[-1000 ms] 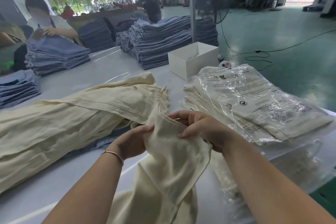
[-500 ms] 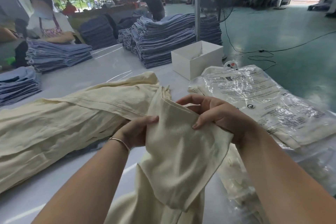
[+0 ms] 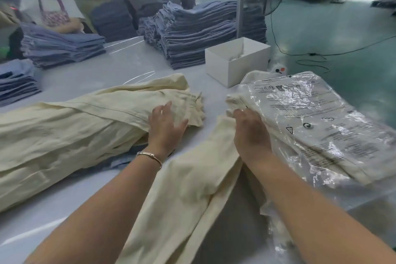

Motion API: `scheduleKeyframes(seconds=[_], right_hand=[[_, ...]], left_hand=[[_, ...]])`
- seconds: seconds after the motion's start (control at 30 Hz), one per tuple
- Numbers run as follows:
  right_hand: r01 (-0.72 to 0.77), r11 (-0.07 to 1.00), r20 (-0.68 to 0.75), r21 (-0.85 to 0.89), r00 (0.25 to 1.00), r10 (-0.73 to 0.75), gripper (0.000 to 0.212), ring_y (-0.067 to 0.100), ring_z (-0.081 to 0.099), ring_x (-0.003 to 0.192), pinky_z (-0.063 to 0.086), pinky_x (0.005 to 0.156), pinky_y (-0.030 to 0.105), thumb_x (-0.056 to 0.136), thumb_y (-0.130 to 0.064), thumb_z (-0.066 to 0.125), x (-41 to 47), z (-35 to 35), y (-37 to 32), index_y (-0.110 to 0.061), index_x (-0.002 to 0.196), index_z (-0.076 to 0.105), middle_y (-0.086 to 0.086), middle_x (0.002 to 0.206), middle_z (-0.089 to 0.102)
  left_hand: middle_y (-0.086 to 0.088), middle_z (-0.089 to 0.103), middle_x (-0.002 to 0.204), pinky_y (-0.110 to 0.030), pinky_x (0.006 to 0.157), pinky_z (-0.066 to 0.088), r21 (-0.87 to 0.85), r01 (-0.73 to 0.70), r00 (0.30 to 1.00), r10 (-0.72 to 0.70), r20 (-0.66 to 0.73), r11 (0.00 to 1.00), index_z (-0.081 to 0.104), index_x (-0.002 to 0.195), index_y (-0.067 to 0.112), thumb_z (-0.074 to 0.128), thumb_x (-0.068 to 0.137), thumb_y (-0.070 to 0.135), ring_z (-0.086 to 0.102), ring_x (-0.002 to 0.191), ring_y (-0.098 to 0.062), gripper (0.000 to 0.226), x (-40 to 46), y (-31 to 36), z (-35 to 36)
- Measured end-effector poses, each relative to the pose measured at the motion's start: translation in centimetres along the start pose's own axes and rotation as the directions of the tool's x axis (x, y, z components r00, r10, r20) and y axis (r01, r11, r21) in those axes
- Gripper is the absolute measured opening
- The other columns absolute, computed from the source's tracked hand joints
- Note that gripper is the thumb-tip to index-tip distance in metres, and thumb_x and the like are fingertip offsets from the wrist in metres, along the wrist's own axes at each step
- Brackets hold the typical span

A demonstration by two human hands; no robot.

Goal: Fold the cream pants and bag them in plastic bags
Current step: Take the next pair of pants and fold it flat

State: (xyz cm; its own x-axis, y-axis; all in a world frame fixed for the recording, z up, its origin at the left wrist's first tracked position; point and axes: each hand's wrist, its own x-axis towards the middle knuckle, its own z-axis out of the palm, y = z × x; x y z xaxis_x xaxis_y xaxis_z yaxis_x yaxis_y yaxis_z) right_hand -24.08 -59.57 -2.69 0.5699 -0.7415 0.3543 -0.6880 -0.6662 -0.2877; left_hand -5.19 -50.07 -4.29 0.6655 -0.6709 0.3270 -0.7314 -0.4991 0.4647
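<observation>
One pair of cream pants [image 3: 188, 188] lies stretched along the white table [image 3: 128, 64] between my forearms, running from the front edge toward the middle. My left hand [image 3: 165, 128] lies with straight, spread fingers against the end of a heap of unfolded cream pants [image 3: 64, 130] on the left. My right hand [image 3: 251, 135] rests on the far end of the stretched pants, its fingertips at the edge of a stack of cream pants in clear printed plastic bags [image 3: 317, 122] on the right. Whether its fingers pinch the cloth is hidden.
A white open box [image 3: 231, 66] stands behind the bagged stack. Stacks of folded blue garments [image 3: 192, 34] fill the back and left [image 3: 62, 47] of the table. A person [image 3: 51, 6] works at the far left. The green floor with cables lies to the right.
Both hands have let go of the raised pant end and lowered it flat on the table. My left hand moved left to the heap; my right moved toward the bagged stack.
</observation>
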Motion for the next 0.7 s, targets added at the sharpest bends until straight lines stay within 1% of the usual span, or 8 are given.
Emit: scheduleKeyframes(seconds=[0.1, 0.17, 0.23, 0.33, 0.43, 0.53, 0.63, 0.7], right_hand=[[0.141, 0.970, 0.048, -0.199, 0.990, -0.134, 0.046, 0.031, 0.036, 0.127, 0.032, 0.096, 0.038, 0.083, -0.001, 0.043, -1.3, 1.9, -0.5, -0.015, 0.126, 0.053, 0.009, 0.139, 0.043], [0.318, 0.929, 0.145, -0.188, 0.945, -0.293, 0.042, 0.030, 0.039, 0.122, 0.031, 0.093, 0.038, 0.079, -0.003, 0.046, -2.5, 3.2, -1.5, -0.018, 0.117, 0.057, 0.006, 0.130, 0.049], [0.501, 0.863, 0.401, -0.061, 0.804, -0.438, 0.038, 0.026, 0.044, 0.111, 0.032, 0.086, 0.036, 0.079, -0.005, 0.048, -4.2, 4.9, -2.5, -0.022, 0.112, 0.056, 0.002, 0.117, 0.053], [0.607, 0.795, 0.667, -0.028, 0.604, -0.438, 0.035, 0.026, 0.042, 0.113, 0.034, 0.085, 0.038, 0.084, -0.018, 0.055, -7.1, 7.2, -2.8, -0.023, 0.118, 0.048, 0.004, 0.120, 0.046], [0.600, 0.794, 0.651, -0.095, 0.642, -0.407, 0.050, 0.028, 0.033, 0.125, 0.032, 0.094, 0.043, 0.088, -0.015, 0.049, -8.5, 8.4, -1.7, -0.025, 0.135, 0.035, 0.005, 0.137, 0.033], [0.545, 0.825, 0.589, -0.150, 0.719, -0.368, 0.048, 0.028, 0.042, 0.121, 0.040, 0.089, 0.040, 0.095, -0.016, 0.039, -8.8, 8.4, -0.5, -0.023, 0.142, 0.031, 0.004, 0.136, 0.040], [0.366, 0.921, 0.494, -0.134, 0.831, -0.258, 0.049, 0.027, 0.051, 0.117, 0.046, 0.089, 0.036, 0.093, -0.016, 0.038, -8.1, 7.4, 0.4, -0.025, 0.142, 0.038, 0.003, 0.130, 0.051], [0.345, 0.931, 0.477, -0.119, 0.842, -0.251, 0.048, 0.024, 0.049, 0.120, 0.045, 0.094, 0.035, 0.092, -0.015, 0.040, -7.5, 6.7, 0.8, -0.029, 0.137, 0.047, -0.001, 0.132, 0.053]], left_hand=[[-0.009, 0.055, 0.106, -0.035, 0.089, 0.035, -0.022, -0.144, 0.989, 0.143, -0.018, 0.989, 0.059, 0.110, 0.010, 0.068, 0.082, 0.020, 0.049, 0.100, -0.029, 0.032, -7.9, -2.7, -0.5], [0.007, 0.054, 0.086, -0.026, 0.071, 0.038, -0.017, -0.163, 0.975, 0.163, 0.151, 0.987, 0.055, 0.091, 0.023, 0.067, 0.079, 0.032, 0.050, 0.080, -0.016, 0.019, -13.9, -4.7, -1.3], [0.015, 0.050, 0.075, -0.021, 0.059, 0.034, 0.059, -0.211, 0.923, 0.179, 0.340, 0.976, 0.049, 0.080, 0.030, 0.063, 0.073, 0.053, 0.051, 0.070, -0.010, 0.028, -19.3, -6.2, -1.5], [0.016, 0.053, 0.071, -0.017, 0.051, 0.038, 0.159, -0.278, 0.889, 0.191, 0.416, 0.947, 0.054, 0.075, 0.028, 0.063, 0.058, 0.063, 0.056, 0.062, -0.008, 0.040, -24.5, -7.6, -1.7], [0.006, 0.060, 0.081, -0.024, 0.057, 0.048, 0.235, -0.244, 0.886, 0.118, 0.448, 0.941, 0.059, 0.085, 0.022, 0.065, 0.065, 0.049, 0.062, 0.075, -0.017, 0.034, -25.5, -8.0, -2.8], [0.009, 0.062, 0.065, -0.018, 0.041, 0.043, 0.354, -0.339, 0.878, 0.159, 0.451, 0.872, 0.061, 0.071, 0.022, 0.080, 0.044, 0.040, 0.062, 0.057, -0.013, 0.038, -26.1, -7.9, -4.3], [0.009, 0.060, 0.060, -0.017, 0.040, 0.039, 0.245, -0.290, 0.913, 0.192, 0.360, 0.925, 0.056, 0.076, 0.024, 0.073, 0.052, 0.034, 0.059, 0.051, -0.016, 0.031, -27.1, -8.5, -6.1], [0.006, 0.059, 0.062, -0.021, 0.042, 0.037, 0.213, -0.304, 0.896, 0.203, 0.395, 0.929, 0.051, 0.076, 0.022, 0.070, 0.058, 0.030, 0.057, 0.054, -0.020, 0.027, -28.0, -8.9, -6.5]])
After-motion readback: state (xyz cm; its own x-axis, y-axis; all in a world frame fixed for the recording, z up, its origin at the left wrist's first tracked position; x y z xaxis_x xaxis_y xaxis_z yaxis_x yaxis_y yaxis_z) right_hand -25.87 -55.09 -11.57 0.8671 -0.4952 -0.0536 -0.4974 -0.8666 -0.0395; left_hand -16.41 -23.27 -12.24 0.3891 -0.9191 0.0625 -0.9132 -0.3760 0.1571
